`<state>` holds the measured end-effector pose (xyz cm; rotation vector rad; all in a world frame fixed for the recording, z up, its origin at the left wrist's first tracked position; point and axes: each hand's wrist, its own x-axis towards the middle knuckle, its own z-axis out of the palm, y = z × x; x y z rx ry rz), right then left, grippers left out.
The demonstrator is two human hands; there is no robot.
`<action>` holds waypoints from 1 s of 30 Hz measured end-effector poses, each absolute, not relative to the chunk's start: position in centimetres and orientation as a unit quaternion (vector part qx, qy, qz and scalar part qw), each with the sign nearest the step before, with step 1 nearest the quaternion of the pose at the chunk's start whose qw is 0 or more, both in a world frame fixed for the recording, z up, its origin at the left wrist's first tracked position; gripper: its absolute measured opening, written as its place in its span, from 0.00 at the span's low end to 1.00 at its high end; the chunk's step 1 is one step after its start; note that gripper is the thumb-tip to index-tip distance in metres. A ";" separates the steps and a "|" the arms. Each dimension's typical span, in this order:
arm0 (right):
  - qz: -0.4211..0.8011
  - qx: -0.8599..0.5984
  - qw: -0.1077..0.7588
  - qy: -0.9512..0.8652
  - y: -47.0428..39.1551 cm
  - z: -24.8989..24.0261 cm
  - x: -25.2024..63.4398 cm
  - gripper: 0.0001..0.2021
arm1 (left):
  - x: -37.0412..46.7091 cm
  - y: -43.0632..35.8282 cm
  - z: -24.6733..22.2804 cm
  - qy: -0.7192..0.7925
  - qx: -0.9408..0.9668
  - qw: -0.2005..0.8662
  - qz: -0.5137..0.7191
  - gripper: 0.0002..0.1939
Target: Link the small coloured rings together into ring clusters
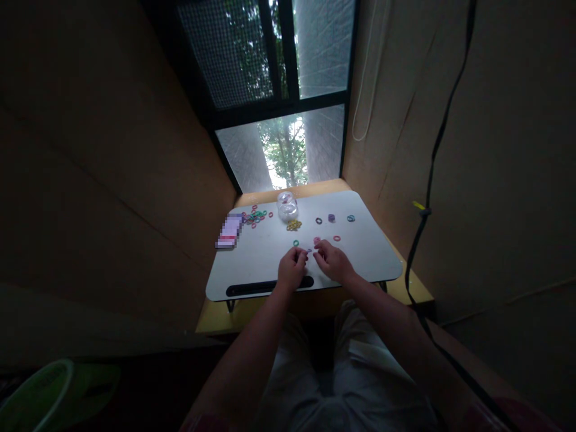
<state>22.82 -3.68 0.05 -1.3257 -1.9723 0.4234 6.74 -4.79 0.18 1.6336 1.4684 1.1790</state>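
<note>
Close to the front edge of the small white table (252,258), my left hand (292,268) pinches a small purple band (309,251), which looks like a little hair tie. My right hand (333,261) is just to its right, fingers bent and slightly apart, with nothing visible between them. A pink band (317,240) lies right beyond the right fingertips. Near the hands are a green band (296,243) and a red band (337,239). Farther back sit a yellow pile (294,225), a dark band (318,221), a purple group (332,218) and a blue-grey group (351,218).
Mixed red and green bands (255,216) lie at the back left beside a phone (230,231). A clear round container (287,207) stands at the back middle. A black slot (252,288) runs along the front edge. A dark cord (432,162) hangs at right.
</note>
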 end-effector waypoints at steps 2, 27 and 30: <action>0.168 -0.508 0.353 -0.768 -3.7 0.0 22.8 0.13 | 6.7 -4.8 0.2 0.559 0.624 0.317 0.444 0.13; 0.160 -0.504 0.386 -0.756 -3.5 -0.1 22.8 0.08 | 6.8 -5.2 0.2 0.562 0.675 0.266 0.397 0.11; 0.164 -0.501 0.401 -0.749 -3.5 -0.1 22.8 0.08 | 6.7 -5.2 0.2 0.563 0.681 0.262 0.389 0.10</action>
